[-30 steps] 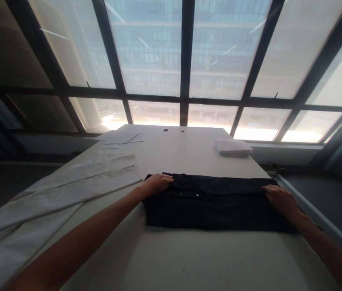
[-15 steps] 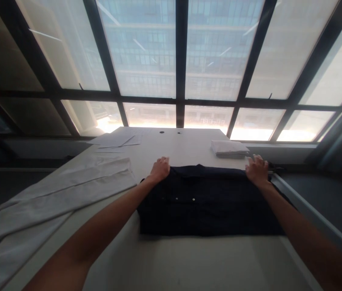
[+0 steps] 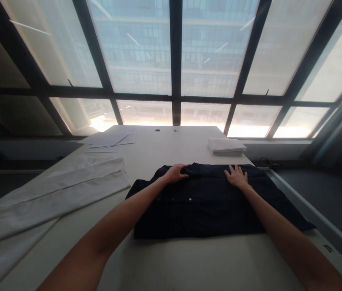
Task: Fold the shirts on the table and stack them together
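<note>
A dark navy button-up shirt point(image 3: 207, 210) lies spread on the white table, with a few small pale buttons showing toward its left part. My left hand point(image 3: 175, 173) rests on the upper left of the shirt beside its far edge, thumb and fingers apart. Flat on the cloth near the far edge, further right, is my right hand point(image 3: 237, 177), its fingers spread. Neither hand grips the cloth. The shirt's left sleeve is partly covered by my left forearm, and the right side slopes down toward the table's right edge.
Light-coloured trousers point(image 3: 77, 190) lie along the left side of the white table point(image 3: 159, 149). Loose paper sheets point(image 3: 110, 138) are at the far left, and a folded white stack point(image 3: 227, 146) sits at the far right. Large windows point(image 3: 140, 52) rise behind the table.
Both hands have moved inward from the shirt's far corners onto its surface. The right hand has opened flat, and the shirt's two sides now lie spread outward. The view has shifted slightly.
</note>
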### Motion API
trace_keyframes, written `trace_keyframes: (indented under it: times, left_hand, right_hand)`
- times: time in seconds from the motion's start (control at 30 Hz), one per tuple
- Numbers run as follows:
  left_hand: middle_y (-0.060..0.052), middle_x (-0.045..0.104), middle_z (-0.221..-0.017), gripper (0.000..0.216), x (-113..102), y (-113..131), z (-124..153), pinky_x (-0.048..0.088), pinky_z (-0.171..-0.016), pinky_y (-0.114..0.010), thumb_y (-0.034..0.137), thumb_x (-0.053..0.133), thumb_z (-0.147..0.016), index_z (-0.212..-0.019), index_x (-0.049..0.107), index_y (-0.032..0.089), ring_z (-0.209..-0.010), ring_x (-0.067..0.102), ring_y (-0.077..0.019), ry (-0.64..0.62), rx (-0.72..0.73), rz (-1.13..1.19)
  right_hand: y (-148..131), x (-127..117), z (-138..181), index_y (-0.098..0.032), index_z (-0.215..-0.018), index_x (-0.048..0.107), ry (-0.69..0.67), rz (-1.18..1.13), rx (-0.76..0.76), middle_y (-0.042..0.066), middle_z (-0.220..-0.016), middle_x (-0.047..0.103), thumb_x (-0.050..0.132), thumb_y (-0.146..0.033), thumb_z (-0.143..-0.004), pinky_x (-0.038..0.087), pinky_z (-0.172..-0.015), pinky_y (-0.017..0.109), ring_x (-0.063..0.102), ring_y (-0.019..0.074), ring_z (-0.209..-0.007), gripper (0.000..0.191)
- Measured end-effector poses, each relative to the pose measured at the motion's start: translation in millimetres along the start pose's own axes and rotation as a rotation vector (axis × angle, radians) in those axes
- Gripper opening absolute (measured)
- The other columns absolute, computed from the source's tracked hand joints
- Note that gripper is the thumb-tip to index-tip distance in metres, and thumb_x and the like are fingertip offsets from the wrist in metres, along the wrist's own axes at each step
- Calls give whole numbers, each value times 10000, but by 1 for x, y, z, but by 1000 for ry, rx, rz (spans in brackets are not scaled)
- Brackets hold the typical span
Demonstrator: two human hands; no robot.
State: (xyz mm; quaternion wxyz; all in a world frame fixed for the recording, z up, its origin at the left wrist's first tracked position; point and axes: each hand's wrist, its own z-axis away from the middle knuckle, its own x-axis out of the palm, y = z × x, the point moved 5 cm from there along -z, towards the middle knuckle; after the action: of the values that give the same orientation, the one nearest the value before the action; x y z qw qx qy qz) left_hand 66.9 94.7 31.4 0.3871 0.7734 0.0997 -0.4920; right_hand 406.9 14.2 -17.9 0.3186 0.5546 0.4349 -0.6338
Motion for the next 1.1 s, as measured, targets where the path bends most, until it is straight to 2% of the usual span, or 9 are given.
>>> trace_keyframes:
  times: [0.13, 0.23, 0.37, 0.47, 0.53, 0.63, 0.77, 0.97, 1.1]
  left_hand:
    - [-81, 736, -1035, 596, 1, -1, -15, 526, -917, -376, 263, 740, -756, -1326, 617, 140, -961, 690, -254, -8, -13, 201]
    - [-71, 738, -1005, 590, -13, -12, -33, 545, -862, -347, 234, 757, -748, -1317, 623, 151, -905, 695, -232, 62, -164, 263]
    - [-199, 629, -1270, 629, -43, -31, -49, 499, -969, -429, 193, 636, -861, -1457, 460, 98, -1129, 627, -306, 313, -401, 192]
    - [-239, 432, -1482, 651, -48, -26, -45, 375, -1093, -527, 143, 516, -900, -1528, 345, 113, -1351, 446, -364, 469, -415, -21]
    - [-170, 410, -1523, 593, -32, -10, -43, 301, -1153, -506, 145, 488, -909, -1497, 419, 184, -1410, 376, -335, 393, -241, -205]
    - [-109, 408, -1553, 515, 7, 5, -38, 196, -1206, -497, 247, 466, -960, -1475, 465, 231, -1468, 294, -304, 98, -36, -320]
    - [-133, 263, -1637, 590, 26, -20, -37, 145, -1187, -598, 471, 356, -1020, -1541, 370, 195, -1516, 163, -359, -104, -248, -314]
    - [-134, 181, -1658, 656, 9, -48, -41, 139, -1160, -660, 560, 268, -1019, -1569, 322, 207, -1520, 134, -380, -87, -412, -379]
    - [-155, 198, -1651, 601, 11, -19, -40, 112, -1200, -588, 435, 289, -1040, -1560, 331, 138, -1529, 132, -328, 31, -304, -494]
  right_hand:
    - [-2, 0, -5, -172, -1575, 306, 42, 12, 1, 174, -1647, 211, 256, -581, -990, 131, -1172, 611, 147, 342, -1516, 715]
    - [-1, 2, -4, -170, -1562, 338, 89, 4, -7, 160, -1639, 245, 273, -568, -988, 139, -1179, 589, 174, 333, -1510, 701]
    - [0, 3, -2, -156, -1555, 355, 100, -2, -10, 160, -1632, 265, 287, -550, -992, 136, -1186, 574, 181, 331, -1508, 690]
    - [-1, 1, -1, -152, -1552, 362, 103, -2, -15, 158, -1630, 274, 291, -534, -995, 148, -1186, 570, 188, 329, -1507, 679]
    - [-2, 0, 0, -154, -1548, 372, 103, -2, -19, 155, -1627, 283, 295, -522, -996, 158, -1184, 569, 195, 329, -1505, 667]
    - [-2, -1, 1, -146, -1540, 386, 108, -7, -25, 158, -1625, 285, 297, -497, -999, 163, -1185, 566, 205, 332, -1501, 651]
    - [-3, -2, 5, -130, -1535, 390, 103, -16, -34, 164, -1622, 290, 288, -453, -1005, 167, -1188, 555, 212, 330, -1499, 629]
    - [-6, -4, 7, -146, -1541, 383, 91, 11, -28, 152, -1629, 280, 270, -442, -1003, 174, -1187, 544, 215, 315, -1500, 624]
    - [-6, -1, 3, -181, -1575, 319, 41, 14, -30, 135, -1653, 218, 240, -531, -1005, 132, -1195, 558, 155, 309, -1519, 674]
